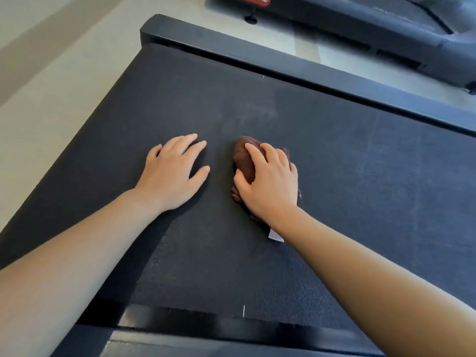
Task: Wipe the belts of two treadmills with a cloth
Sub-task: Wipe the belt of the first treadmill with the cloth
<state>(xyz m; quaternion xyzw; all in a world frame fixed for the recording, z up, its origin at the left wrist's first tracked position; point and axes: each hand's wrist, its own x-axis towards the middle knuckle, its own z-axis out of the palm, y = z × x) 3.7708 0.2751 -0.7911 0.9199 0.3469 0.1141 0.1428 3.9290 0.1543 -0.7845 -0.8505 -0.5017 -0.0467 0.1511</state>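
Two hands are down on one dark treadmill belt (pixel 334 176), head view. The R hand (pixel 268 181) lies on top of a bunched brown cloth (pixel 243 158), fingers curled over the fabric and thumb hooked round its left edge, gripping it and pressing it to the belt. The cloth sits on the belt surface, w/ fabric showing past the fingertips and on both sides of the palm. A small white tag (pixel 275 235) pokes out just behind the cloth, under the R wrist. The L hand (pixel 172 173) lies just left of the cloth, not touching it: palm flat on the belt, fingers straight and a bit spread, holding nothing. Beyond the cloth a dark side rail (pixel 309 73) runs along the belt's far edge. Further beyond, across a strip of pale floor (pixel 51 73), is a second treadmill (pixel 386 29) w/ a red label (pixel 249 0), text partly cut off. Nearer than the cloth, a black rail (pixel 206 323) borders the belt's near edge; faint pale scuffs show on the belt to the cloth's right.
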